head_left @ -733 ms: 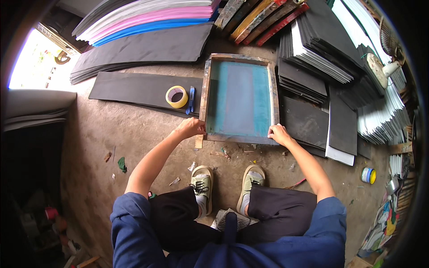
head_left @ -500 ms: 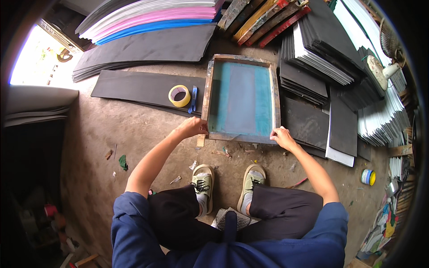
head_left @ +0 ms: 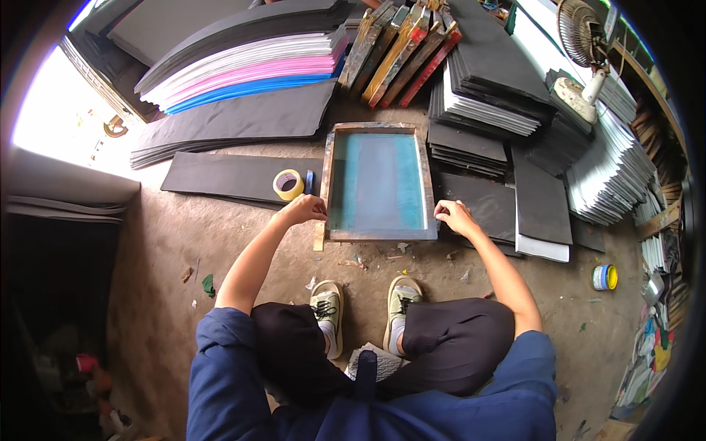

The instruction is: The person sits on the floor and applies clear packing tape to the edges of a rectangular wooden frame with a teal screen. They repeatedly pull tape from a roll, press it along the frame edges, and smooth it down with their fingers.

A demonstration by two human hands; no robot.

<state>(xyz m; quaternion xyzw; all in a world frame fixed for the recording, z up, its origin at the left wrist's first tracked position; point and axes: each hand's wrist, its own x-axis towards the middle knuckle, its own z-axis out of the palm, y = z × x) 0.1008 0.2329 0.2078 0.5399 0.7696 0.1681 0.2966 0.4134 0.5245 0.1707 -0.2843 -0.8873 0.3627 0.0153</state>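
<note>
A screen-printing frame (head_left: 376, 234), with worn wooden sides and teal-edged mesh, lies on the floor in front of me. Its mesh has a greyish-blue band down the middle. My left hand (head_left: 304, 210) has its fingers closed at the frame's left side, above the near corner. On the opposite side, my right hand (head_left: 456, 216) is bent into a pinch at the outer right edge; whether its fingertips grip the wood is hard to see. A yellow tape roll (head_left: 287, 185) and a small blue object (head_left: 309, 183) lie beyond my left hand on a black foam sheet (head_left: 213, 176).
Black, white, pink and blue sheets (head_left: 243, 73) are stacked at the far left. Several wooden frames (head_left: 401, 55) lean at the back. More sheet stacks (head_left: 500, 103) and a fan (head_left: 577, 33) stand right. A yellow-and-blue can (head_left: 604, 277) sits on the scrap-strewn floor.
The view has tilted up, bringing more of the background in. My right hand has shifted outward from the frame's near corner to beside its right edge. My left hand has slid slightly farther along its side.
</note>
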